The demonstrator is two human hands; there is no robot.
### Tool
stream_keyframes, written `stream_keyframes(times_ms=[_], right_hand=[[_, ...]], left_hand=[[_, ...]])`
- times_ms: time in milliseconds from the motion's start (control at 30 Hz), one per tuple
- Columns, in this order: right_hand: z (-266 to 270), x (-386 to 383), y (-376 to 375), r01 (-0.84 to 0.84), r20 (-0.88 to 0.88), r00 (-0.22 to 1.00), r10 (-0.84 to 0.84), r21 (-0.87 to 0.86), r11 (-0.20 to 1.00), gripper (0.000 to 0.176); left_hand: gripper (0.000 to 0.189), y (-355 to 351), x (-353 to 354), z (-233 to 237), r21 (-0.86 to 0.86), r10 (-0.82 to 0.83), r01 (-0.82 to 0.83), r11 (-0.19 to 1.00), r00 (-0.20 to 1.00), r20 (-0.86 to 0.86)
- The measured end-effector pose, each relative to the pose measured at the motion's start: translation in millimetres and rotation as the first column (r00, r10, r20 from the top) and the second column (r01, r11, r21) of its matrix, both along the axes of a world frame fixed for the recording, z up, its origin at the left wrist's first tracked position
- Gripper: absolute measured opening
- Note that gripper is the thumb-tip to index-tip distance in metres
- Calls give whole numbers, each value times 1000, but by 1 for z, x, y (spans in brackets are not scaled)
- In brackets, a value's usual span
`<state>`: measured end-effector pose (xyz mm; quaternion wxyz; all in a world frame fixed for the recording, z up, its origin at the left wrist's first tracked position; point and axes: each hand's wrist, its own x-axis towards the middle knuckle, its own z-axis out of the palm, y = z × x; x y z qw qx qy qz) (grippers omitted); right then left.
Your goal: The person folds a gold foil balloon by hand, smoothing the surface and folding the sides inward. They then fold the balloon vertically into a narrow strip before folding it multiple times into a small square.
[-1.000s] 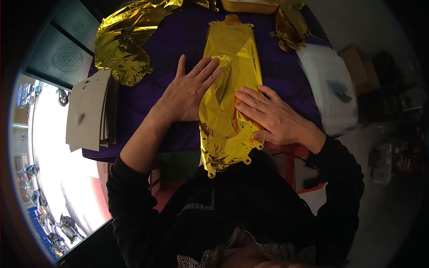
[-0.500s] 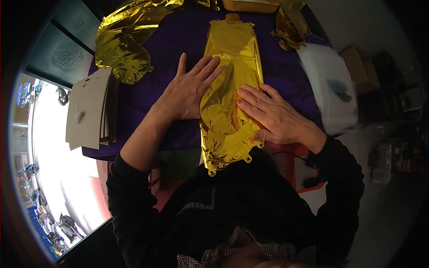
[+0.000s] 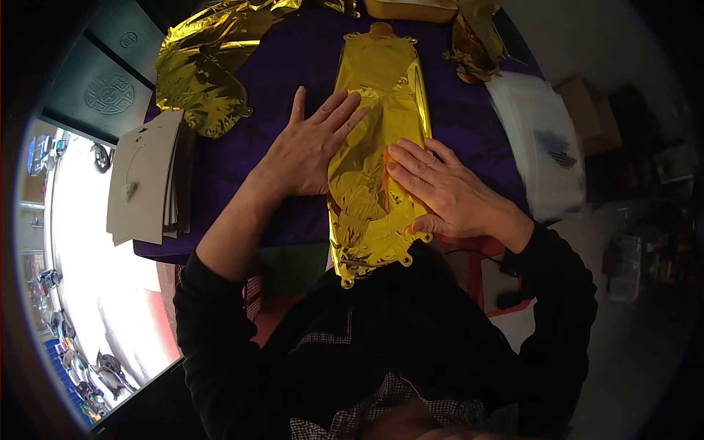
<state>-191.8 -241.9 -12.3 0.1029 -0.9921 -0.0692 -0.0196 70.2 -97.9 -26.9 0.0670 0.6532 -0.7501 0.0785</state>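
A gold foil balloon (image 3: 378, 132), folded into a long flat strip, lies on a purple tablecloth (image 3: 286, 73) with its near end reaching my lap. Small tabs with holes stick out along its near edge and far corners. My left hand (image 3: 304, 150) rests with fingers spread, the fingertips on the strip's left side. On the strip's right edge lies my right hand (image 3: 447, 187), palm down with fingers stretched out and the thumb near the lower tabs. An orange patch shows beside the right fingertips.
More crumpled gold foil (image 3: 202, 88) lies at the far left, and another piece (image 3: 475, 44) at the far right by a yellow tray (image 3: 411, 10). Grey-brown cards (image 3: 143, 180) stand at the left edge. Clear plastic bags (image 3: 539, 143) hang over the right edge. A red stool (image 3: 475, 282) is below.
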Motion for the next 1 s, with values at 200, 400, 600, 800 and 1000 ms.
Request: stream_keyframes(times_ms=[200,400,600,800,1000], right_hand=[[1,2,2,-1,-1,1000,1,1,1000,96],[10,4,-4,28,-41,999,-17,267,963,94],[26,2,-11,109,-113,993,-44,670,734,76],[17,-2,-21,68,-27,996,-85,841,536,61],[13,-26,-23,186,114,972,-204,154,970,57]], left_hand=[[114,0,0,0,1,-3,3,1000,1000,13],[103,-1,1,-1,0,-8,8,1000,1000,14],[95,-1,1,-2,-8,-3,3,1000,1000,21],[96,-1,1,-2,-6,0,0,1000,1000,22],[98,0,1,-1,0,3,-3,1000,1000,19]])
